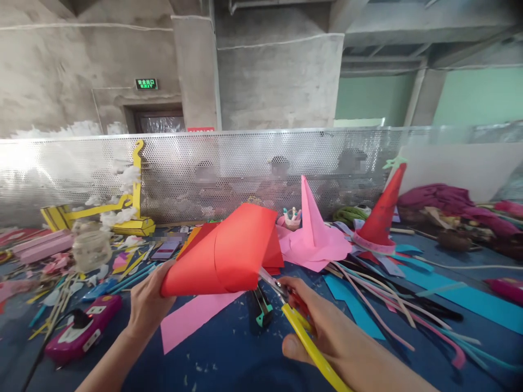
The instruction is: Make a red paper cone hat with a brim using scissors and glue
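Your left hand (147, 299) grips a rolled red paper cone (232, 250) by its narrow end, above the blue desk (229, 359). Your right hand (335, 332) holds yellow-handled scissors (295, 320), blades at the cone's wide end, between your hands. Below the cone lies a pink paper strip (196, 318). Beyond your right hand stands a pointed pink paper hat (312, 237); left of your left hand sits a magenta power strip (84, 329).

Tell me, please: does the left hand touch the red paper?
Touching. The head view shows the left hand holding the rolled red paper at its left end.
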The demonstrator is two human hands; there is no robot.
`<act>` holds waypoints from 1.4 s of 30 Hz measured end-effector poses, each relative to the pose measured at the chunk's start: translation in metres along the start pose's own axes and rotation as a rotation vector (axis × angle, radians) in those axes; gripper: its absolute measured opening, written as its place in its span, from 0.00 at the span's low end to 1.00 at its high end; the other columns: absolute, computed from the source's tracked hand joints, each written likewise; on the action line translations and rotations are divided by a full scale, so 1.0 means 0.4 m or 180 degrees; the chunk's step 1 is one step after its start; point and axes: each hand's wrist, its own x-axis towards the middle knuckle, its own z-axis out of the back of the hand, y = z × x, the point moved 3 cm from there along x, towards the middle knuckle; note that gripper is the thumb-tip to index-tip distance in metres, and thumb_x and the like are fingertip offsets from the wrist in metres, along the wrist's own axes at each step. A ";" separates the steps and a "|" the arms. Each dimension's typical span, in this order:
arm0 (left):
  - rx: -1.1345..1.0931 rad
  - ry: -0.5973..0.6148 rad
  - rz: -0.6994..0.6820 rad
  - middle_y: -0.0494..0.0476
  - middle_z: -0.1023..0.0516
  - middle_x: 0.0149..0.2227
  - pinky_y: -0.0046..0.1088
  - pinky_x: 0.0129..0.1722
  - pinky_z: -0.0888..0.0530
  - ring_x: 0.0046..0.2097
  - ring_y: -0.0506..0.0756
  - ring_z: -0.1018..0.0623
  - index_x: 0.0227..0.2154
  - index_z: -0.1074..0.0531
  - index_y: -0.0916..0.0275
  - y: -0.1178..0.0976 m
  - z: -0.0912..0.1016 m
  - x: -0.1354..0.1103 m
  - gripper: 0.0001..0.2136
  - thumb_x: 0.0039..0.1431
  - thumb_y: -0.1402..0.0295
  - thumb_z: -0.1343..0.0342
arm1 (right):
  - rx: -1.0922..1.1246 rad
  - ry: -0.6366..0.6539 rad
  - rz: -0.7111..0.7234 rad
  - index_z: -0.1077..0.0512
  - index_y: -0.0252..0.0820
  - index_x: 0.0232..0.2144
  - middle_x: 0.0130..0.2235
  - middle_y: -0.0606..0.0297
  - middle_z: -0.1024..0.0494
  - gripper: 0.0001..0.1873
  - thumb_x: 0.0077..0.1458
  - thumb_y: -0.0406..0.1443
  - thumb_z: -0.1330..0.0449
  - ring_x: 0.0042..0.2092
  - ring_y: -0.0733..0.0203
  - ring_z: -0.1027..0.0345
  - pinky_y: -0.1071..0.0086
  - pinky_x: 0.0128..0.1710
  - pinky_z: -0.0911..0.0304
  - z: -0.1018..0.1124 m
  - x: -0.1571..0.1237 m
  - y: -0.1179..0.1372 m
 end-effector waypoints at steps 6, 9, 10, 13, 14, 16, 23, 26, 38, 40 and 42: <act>-0.0033 -0.0021 0.0111 0.56 0.17 0.41 0.30 0.42 0.26 0.40 0.60 0.18 0.46 0.30 0.58 0.011 -0.002 -0.019 0.18 0.50 0.73 0.44 | -0.0266 -0.0073 -0.0003 0.32 0.44 0.46 0.29 0.70 0.35 0.18 0.55 0.44 0.41 0.27 0.66 0.45 0.72 0.26 0.44 -0.012 0.015 0.018; -0.0006 0.0035 0.0212 0.56 0.18 0.42 0.30 0.41 0.26 0.39 0.60 0.18 0.48 0.31 0.58 0.017 -0.011 -0.024 0.19 0.50 0.72 0.43 | -0.0506 -0.0235 -0.0002 0.31 0.43 0.39 0.25 0.72 0.38 0.11 0.56 0.41 0.41 0.24 0.69 0.49 0.73 0.22 0.53 -0.014 0.024 0.023; -0.0011 0.0059 0.0211 0.56 0.18 0.42 0.30 0.40 0.26 0.39 0.60 0.18 0.48 0.32 0.58 0.019 -0.014 -0.025 0.20 0.50 0.72 0.43 | -0.0575 -0.0253 0.0020 0.30 0.43 0.38 0.24 0.72 0.38 0.11 0.56 0.42 0.41 0.23 0.69 0.49 0.73 0.22 0.54 -0.014 0.026 0.022; -0.0045 0.0181 0.0203 0.55 0.18 0.41 0.29 0.38 0.26 0.36 0.59 0.18 0.49 0.33 0.56 0.022 -0.021 -0.023 0.21 0.50 0.72 0.42 | -0.0755 -0.0312 0.0172 0.30 0.43 0.40 0.25 0.71 0.35 0.13 0.57 0.44 0.41 0.23 0.70 0.47 0.73 0.22 0.53 -0.014 0.029 0.016; -0.0052 0.0208 0.0206 0.54 0.18 0.41 0.29 0.38 0.26 0.36 0.59 0.18 0.49 0.33 0.55 0.022 -0.022 -0.021 0.21 0.50 0.72 0.43 | -0.0815 -0.0352 0.0216 0.30 0.43 0.41 0.26 0.71 0.34 0.13 0.57 0.45 0.42 0.23 0.69 0.46 0.73 0.22 0.52 -0.013 0.029 0.012; -0.0042 0.0236 0.0196 0.54 0.18 0.42 0.29 0.38 0.26 0.36 0.59 0.18 0.49 0.34 0.55 0.020 -0.020 -0.018 0.22 0.49 0.73 0.43 | -0.0925 -0.0434 0.0220 0.31 0.45 0.44 0.27 0.70 0.33 0.16 0.57 0.45 0.41 0.23 0.68 0.43 0.72 0.23 0.50 -0.012 0.029 0.004; -0.0123 0.0235 0.0203 0.55 0.18 0.41 0.29 0.38 0.26 0.36 0.59 0.18 0.48 0.33 0.57 -0.008 -0.006 -0.006 0.21 0.48 0.74 0.45 | -0.1119 -0.0690 0.0352 0.33 0.43 0.52 0.32 0.64 0.27 0.22 0.57 0.45 0.41 0.27 0.64 0.35 0.71 0.27 0.40 -0.011 0.046 -0.008; -0.0132 0.0206 0.0172 0.56 0.17 0.38 0.28 0.34 0.26 0.33 0.57 0.19 0.46 0.32 0.59 -0.022 0.003 0.005 0.19 0.49 0.74 0.45 | -0.1180 -0.0742 0.0452 0.32 0.42 0.51 0.31 0.64 0.27 0.23 0.57 0.46 0.40 0.26 0.64 0.35 0.70 0.26 0.40 -0.011 0.055 -0.007; -0.1127 0.0910 0.0915 0.52 0.24 0.27 0.23 0.24 0.29 0.25 0.51 0.27 0.32 0.32 0.64 -0.018 -0.015 0.013 0.07 0.51 0.68 0.43 | -0.1215 -0.0601 0.0386 0.34 0.41 0.54 0.36 0.60 0.25 0.26 0.57 0.46 0.40 0.31 0.60 0.32 0.67 0.31 0.38 0.005 0.066 0.005; -0.1262 0.1092 0.0977 0.52 0.24 0.27 0.23 0.26 0.29 0.26 0.50 0.28 0.31 0.31 0.64 -0.009 -0.025 0.004 0.06 0.51 0.67 0.42 | -0.1284 -0.0604 0.0341 0.35 0.38 0.56 0.37 0.58 0.26 0.29 0.56 0.46 0.40 0.31 0.59 0.32 0.66 0.31 0.39 0.006 0.071 0.005; -0.1421 0.1319 0.1086 0.52 0.24 0.28 0.22 0.26 0.29 0.27 0.50 0.28 0.27 0.32 0.64 -0.005 -0.033 -0.002 0.07 0.52 0.66 0.42 | -0.1280 -0.0546 0.0347 0.33 0.38 0.54 0.34 0.59 0.26 0.27 0.56 0.45 0.40 0.29 0.60 0.33 0.67 0.28 0.41 0.005 0.076 0.007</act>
